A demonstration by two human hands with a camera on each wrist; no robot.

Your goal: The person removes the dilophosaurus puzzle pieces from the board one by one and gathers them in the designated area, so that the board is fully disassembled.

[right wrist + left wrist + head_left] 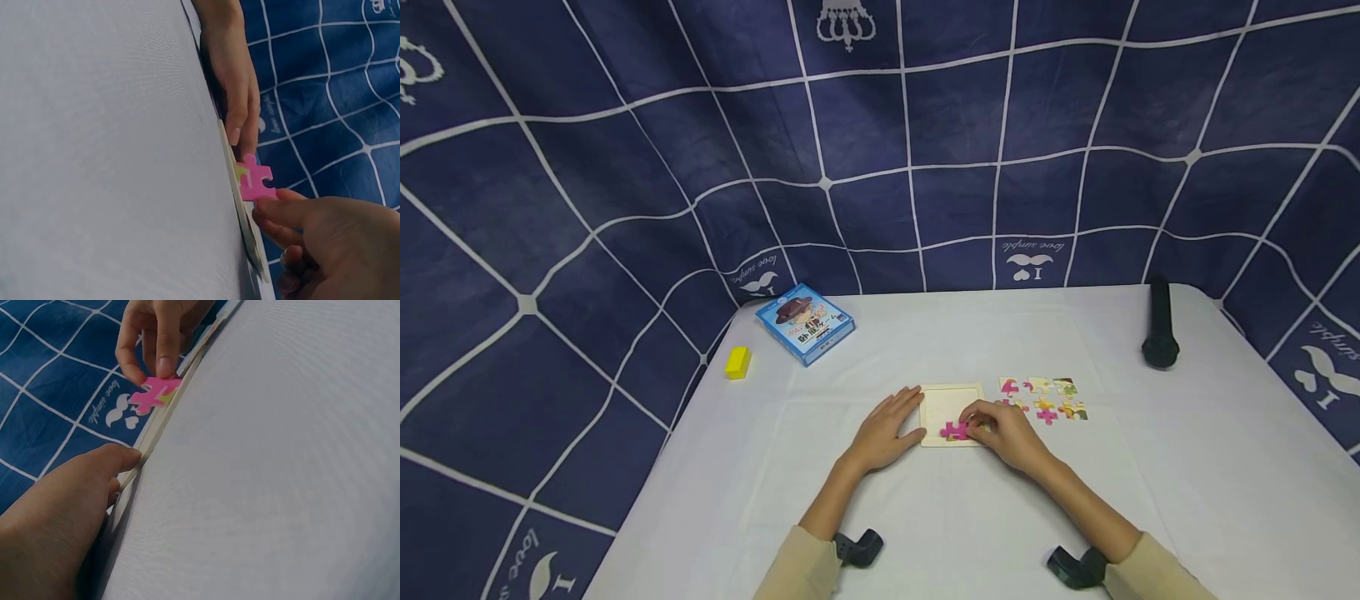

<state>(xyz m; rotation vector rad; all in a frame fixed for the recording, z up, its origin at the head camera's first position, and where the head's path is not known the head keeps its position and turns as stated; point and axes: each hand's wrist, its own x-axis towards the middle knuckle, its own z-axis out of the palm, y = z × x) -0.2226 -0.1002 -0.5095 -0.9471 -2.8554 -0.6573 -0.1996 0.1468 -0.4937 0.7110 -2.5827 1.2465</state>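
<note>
My left hand (880, 435) rests at the left side of a pale wooden puzzle frame (951, 387), fingers extended, with the thumb touching its edge near the lower corner. Over the lower part of that frame, my right hand (1011, 437) pinches a pink puzzle piece (254, 181) with a yellow-green patch between thumb and fingers. In the left wrist view, the pink piece (153, 394) stands tilted above the frame's near rim. Several loose puzzle pieces (1047, 412) in pink, yellow and green lie right of the frame, some partly hidden behind my right hand.
A blue illustrated box (805, 323) lies at the back left, with a yellow block (738, 362) beside it. A black microphone-shaped object (1161, 329) lies at the back right. White cloth (955, 517) covers the table, and a dark blue checked curtain (880, 200) hangs behind it.
</note>
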